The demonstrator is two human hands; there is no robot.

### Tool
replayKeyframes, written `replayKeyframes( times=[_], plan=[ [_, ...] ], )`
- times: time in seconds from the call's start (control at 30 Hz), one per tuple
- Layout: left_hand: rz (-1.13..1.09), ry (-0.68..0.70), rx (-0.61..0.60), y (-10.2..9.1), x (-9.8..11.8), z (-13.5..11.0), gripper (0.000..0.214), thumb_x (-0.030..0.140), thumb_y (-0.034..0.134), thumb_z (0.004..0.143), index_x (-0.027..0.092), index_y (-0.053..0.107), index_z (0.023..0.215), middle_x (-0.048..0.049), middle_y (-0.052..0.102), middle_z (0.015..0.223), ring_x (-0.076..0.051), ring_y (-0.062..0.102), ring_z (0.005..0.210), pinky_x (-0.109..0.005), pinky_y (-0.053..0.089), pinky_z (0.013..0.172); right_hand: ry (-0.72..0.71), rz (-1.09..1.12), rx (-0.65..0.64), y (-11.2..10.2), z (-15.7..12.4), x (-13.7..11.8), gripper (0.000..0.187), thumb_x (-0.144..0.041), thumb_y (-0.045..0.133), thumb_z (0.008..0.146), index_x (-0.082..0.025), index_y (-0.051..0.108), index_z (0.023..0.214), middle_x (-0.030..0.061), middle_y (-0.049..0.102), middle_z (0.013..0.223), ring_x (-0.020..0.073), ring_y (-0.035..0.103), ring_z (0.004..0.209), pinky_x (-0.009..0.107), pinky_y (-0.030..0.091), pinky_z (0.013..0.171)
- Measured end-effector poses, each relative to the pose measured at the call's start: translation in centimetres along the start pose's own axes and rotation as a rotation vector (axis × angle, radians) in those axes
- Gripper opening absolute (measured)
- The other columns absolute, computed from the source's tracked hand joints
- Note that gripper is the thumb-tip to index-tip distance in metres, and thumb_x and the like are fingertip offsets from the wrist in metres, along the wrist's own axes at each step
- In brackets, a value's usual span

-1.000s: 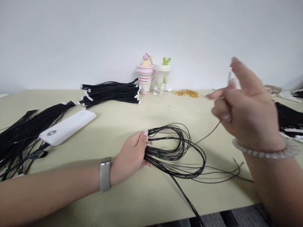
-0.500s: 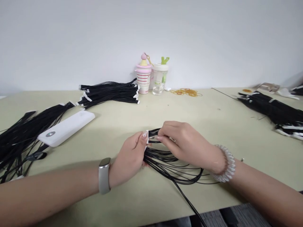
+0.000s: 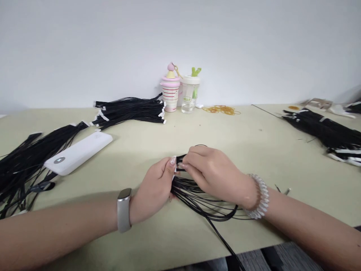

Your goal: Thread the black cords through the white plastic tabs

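My left hand [image 3: 156, 184] is closed on a white connector [image 3: 174, 165], its thumb lying along the near side. From that connector a bundle of thin black wires [image 3: 205, 210] fans out to the right, loops round and trails over the table's front edge. Just right of the connector, my right hand [image 3: 211, 171] pinches a wire [image 3: 180, 169] between thumb and forefinger. The pinched tip sits close against the connector; whether it has entered a slot is hidden by the fingers.
Black wire bundles with white connectors lie at the back [image 3: 129, 110], the left [image 3: 36, 158] and the right [image 3: 327, 128]. A white power bank [image 3: 80, 152] rests left of my hands. Along the wall stand a pink-lidded cup [image 3: 170, 94] and a clear cup [image 3: 189, 94], beside yellow rubber bands [image 3: 221, 110].
My right hand has shifted a little left, bringing its fingertips up to the connector. The metallic wire tip that showed between the hands is now covered. My left hand holds still.
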State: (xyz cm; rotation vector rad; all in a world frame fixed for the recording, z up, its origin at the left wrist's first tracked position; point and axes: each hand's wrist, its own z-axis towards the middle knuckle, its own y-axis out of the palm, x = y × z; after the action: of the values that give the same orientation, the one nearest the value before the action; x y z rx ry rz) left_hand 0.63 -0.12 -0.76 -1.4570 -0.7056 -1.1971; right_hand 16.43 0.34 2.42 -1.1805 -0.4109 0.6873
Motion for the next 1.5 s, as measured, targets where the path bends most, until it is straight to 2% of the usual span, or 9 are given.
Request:
replayKeyframes(
  times=[0.33, 0.43, 0.5, 0.67, 0.77, 0.87, 1.07, 1.27, 1.5],
  plan=[
    [-0.078, -0.102, -0.006, 0.0, 0.3, 0.3, 0.038, 0.048, 0.031, 0.084, 0.019, 0.04, 0.061, 0.0053, 0.041, 0.042, -0.009, 0.041, 0.038, -0.02, 0.033, 0.039, 0.046, 0.103, -0.014, -1.1, 0.0, 1.9, 0.011, -0.025, 0.047, 0.082, -0.016, 0.052, 0.078, 0.0021, 0.053, 0.075, 0.0106, 0.046, 0.066, 0.022, 0.035, 0.062],
    [-0.16, -0.122, 0.055, 0.0, 0.3, 0.3, 0.036, 0.048, 0.036, 0.082, 0.018, 0.041, 0.061, 0.0058, 0.042, 0.044, -0.008, 0.04, 0.037, -0.019, 0.032, 0.037, 0.129, 0.052, 0.134, -2.3, -0.7, 2.9, 0.037, -0.044, 0.063, 0.067, -0.016, 0.046, 0.083, 0.0033, 0.051, 0.081, 0.0117, 0.044, 0.066, 0.022, 0.034, 0.058],
    [-0.19, -0.132, 0.093, 0.0, 0.1, 0.4, 0.037, 0.048, 0.036, 0.082, 0.018, 0.042, 0.061, 0.0057, 0.044, 0.043, -0.008, 0.042, 0.037, -0.019, 0.033, 0.037, 0.173, 0.019, 0.146, -3.3, -1.2, 3.3, 0.042, -0.051, 0.065, 0.061, -0.017, 0.042, 0.073, -0.0005, 0.047, 0.068, 0.0096, 0.038, 0.057, 0.021, 0.03, 0.051],
    [-0.285, -0.163, 0.158, 0.1, -0.5, 0.8, 0.036, 0.049, 0.036, 0.081, 0.017, 0.045, 0.068, 0.0055, 0.048, 0.045, -0.009, 0.048, 0.035, -0.02, 0.036, 0.036, 0.295, 0.129, -0.262, -5.4, -2.5, 4.2, 0.044, -0.046, 0.052, 0.075, -0.016, 0.032, 0.049, -0.005, 0.025, 0.046, 0.0061, 0.019, 0.044, 0.021, 0.017, 0.041],
    [-0.289, -0.171, 0.147, 0.2, -0.4, 0.8, 0.036, 0.05, 0.037, 0.081, 0.017, 0.045, 0.068, 0.005, 0.049, 0.043, -0.01, 0.048, 0.035, -0.02, 0.037, 0.036, 0.261, 0.312, -0.578, -5.5, -2.7, 4.3, 0.038, -0.039, 0.045, 0.08, -0.016, 0.035, 0.051, -0.0046, 0.026, 0.049, 0.0062, 0.02, 0.046, 0.021, 0.019, 0.042],
    [-0.268, -0.172, 0.14, 0.2, 0.0, 0.6, 0.036, 0.05, 0.036, 0.081, 0.018, 0.044, 0.067, 0.0049, 0.049, 0.044, -0.01, 0.048, 0.036, -0.02, 0.037, 0.036, 0.16, 0.546, -0.677, -4.4, -2.2, 3.7, 0.034, -0.035, 0.038, 0.085, -0.016, 0.041, 0.057, -0.0042, 0.032, 0.053, 0.0064, 0.025, 0.049, 0.021, 0.024, 0.047],
    [-0.176, -0.086, 0.138, 0.0, 0.1, 0.3, 0.037, 0.05, 0.034, 0.082, 0.019, 0.043, 0.065, 0.0049, 0.048, 0.043, -0.01, 0.049, 0.037, -0.02, 0.038, 0.038, 0.115, 0.802, -0.479, -0.6, -0.8, 1.3, 0.034, -0.033, 0.033, 0.086, -0.013, 0.048, 0.063, -0.0017, 0.047, 0.059, 0.0058, 0.038, 0.052, 0.018, 0.032, 0.05],
    [-0.105, -0.069, 0.169, 0.0, 0.1, 0.3, 0.035, 0.048, 0.034, 0.083, 0.019, 0.042, 0.064, 0.0052, 0.046, 0.044, -0.01, 0.047, 0.039, -0.021, 0.037, 0.039, 0.104, 0.557, -0.289, -0.4, -0.6, -0.6, 0.029, -0.019, 0.036, 0.082, -0.014, 0.049, 0.057, -0.0044, 0.041, 0.051, 0.0047, 0.03, 0.046, 0.017, 0.024, 0.044],
    [-0.071, -0.071, 0.126, 0.0, 0.2, 0.5, 0.036, 0.047, 0.031, 0.084, 0.019, 0.041, 0.063, 0.0062, 0.041, 0.041, -0.009, 0.045, 0.037, -0.019, 0.037, 0.038, -0.144, 0.201, -0.084, 0.3, -0.6, -0.3, 0.02, -0.014, 0.041, 0.079, -0.015, 0.055, 0.064, 0.001, 0.052, 0.063, 0.0087, 0.04, 0.056, 0.021, 0.032, 0.055]
  ],
)
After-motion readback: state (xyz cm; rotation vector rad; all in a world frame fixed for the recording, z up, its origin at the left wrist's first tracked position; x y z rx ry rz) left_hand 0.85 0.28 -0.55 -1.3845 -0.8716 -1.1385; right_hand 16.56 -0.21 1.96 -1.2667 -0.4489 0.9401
